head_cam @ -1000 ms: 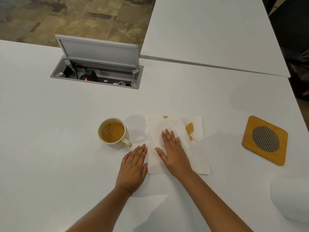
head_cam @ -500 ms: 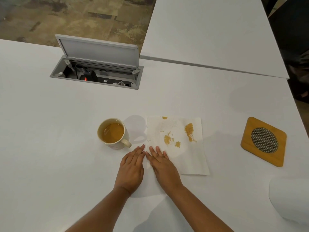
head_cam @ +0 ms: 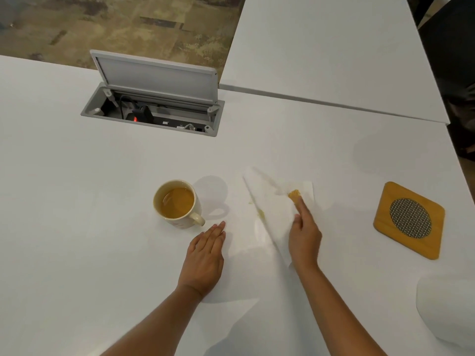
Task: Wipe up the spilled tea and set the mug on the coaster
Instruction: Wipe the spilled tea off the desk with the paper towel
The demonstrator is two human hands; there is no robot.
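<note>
A cream mug (head_cam: 177, 204) full of amber tea stands on the white table (head_cam: 77, 227), its handle turned toward me and to the right. My left hand (head_cam: 205, 258) lies flat on the table just below and right of the mug, fingers together, holding nothing. My right hand (head_cam: 304, 232) grips a white paper towel (head_cam: 270, 201) and has folded its left side over to the right; tea stains show on it near my fingertips and along the fold. A wooden coaster (head_cam: 408, 219) with a dark mesh centre lies at the right, nothing on it.
An open grey cable box (head_cam: 154, 104) with its lid raised is set into the table behind the mug. A second white table (head_cam: 334, 47) adjoins at the back right. A white paper towel roll (head_cam: 447, 309) sits at the lower right edge. Patterned carpet lies beyond.
My right hand stopped pressing flat on the towel, slid back, then took hold of its left edge and pulled it up and over to the right. My left hand stayed flat in place.
</note>
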